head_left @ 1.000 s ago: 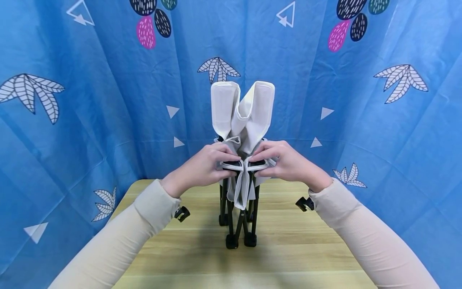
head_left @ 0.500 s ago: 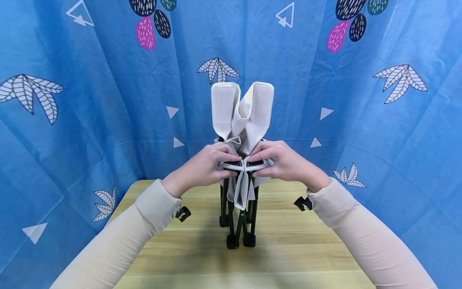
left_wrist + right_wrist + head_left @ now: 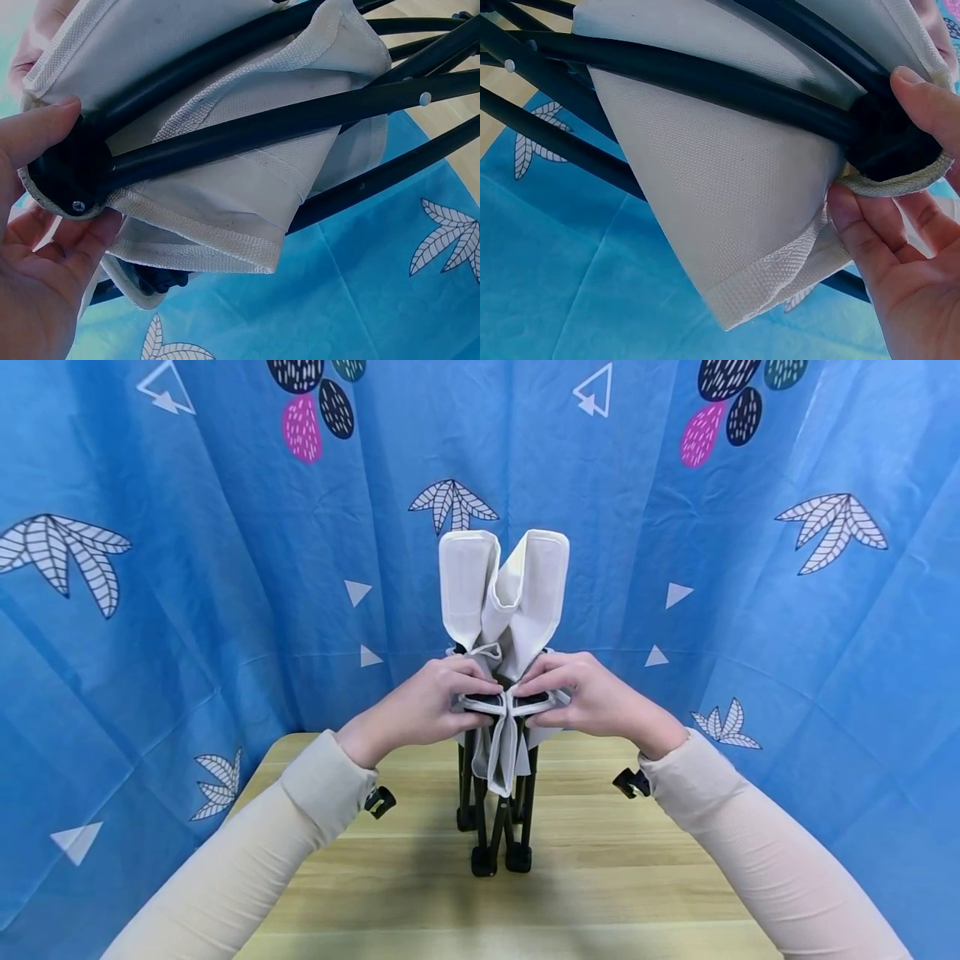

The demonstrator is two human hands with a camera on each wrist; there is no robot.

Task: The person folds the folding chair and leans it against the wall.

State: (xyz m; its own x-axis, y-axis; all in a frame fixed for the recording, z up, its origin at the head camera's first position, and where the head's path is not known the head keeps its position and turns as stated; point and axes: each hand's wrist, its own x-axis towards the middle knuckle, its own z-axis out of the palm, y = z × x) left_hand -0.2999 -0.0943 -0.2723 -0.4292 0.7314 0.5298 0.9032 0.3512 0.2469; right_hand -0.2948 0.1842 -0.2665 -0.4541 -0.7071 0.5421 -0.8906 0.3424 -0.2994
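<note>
A small folding chair (image 3: 504, 781) with a white fabric seat and black tube legs stands upright and folded on the table. Its backrest (image 3: 467, 581) bends into two upright panels with a fold of cloth between them. My left hand (image 3: 444, 697) grips the left front seat corner, thumb and fingers round the black plastic joint (image 3: 71, 176) and its cloth edge. On the other side, my right hand (image 3: 573, 693) grips the right front corner and its black joint (image 3: 892, 146) likewise. The two corners sit side by side, and the seat cloth hangs in a fold below them.
The light wooden table (image 3: 615, 877) lies under the chair. A blue patterned curtain (image 3: 360, 510) surrounds its back and sides. Black clips (image 3: 380, 802) show at both sleeve cuffs.
The right hand has shifted very slightly left with its corner, and the front feet have drawn marginally closer together. Over the last half second nothing has visibly moved.
</note>
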